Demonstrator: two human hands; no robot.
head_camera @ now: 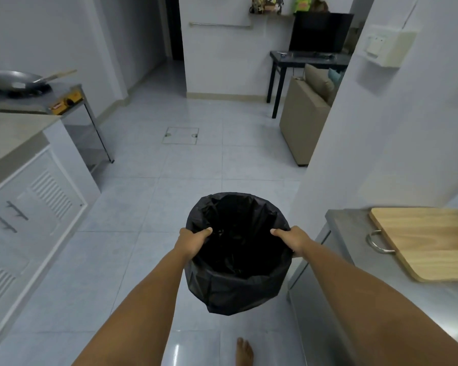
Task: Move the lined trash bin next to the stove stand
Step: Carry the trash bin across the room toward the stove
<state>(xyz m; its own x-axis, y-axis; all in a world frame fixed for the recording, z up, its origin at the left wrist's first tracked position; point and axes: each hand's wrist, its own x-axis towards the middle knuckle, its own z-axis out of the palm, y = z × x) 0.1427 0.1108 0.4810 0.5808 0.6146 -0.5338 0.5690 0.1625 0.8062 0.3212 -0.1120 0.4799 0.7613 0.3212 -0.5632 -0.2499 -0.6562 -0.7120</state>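
A round trash bin [236, 289] lined with a black plastic bag is held up above the tiled floor, at the lower middle of the view. My left hand [192, 243] grips its left rim, thumb inside the bag. My right hand [292, 240] grips the right rim the same way. The metal stove stand [90, 128] is at the left, beyond the counter, with a gas stove and a wok [11, 80] on top. The bin is well apart from the stand, across open floor.
A white counter with louvred cabinet doors [37, 202] runs along the left. A steel counter with a wooden cutting board [428, 241] is at the right. A beige sofa [304, 120] and a dark table with a screen stand farther back. My bare foot [243, 352] is on the floor.
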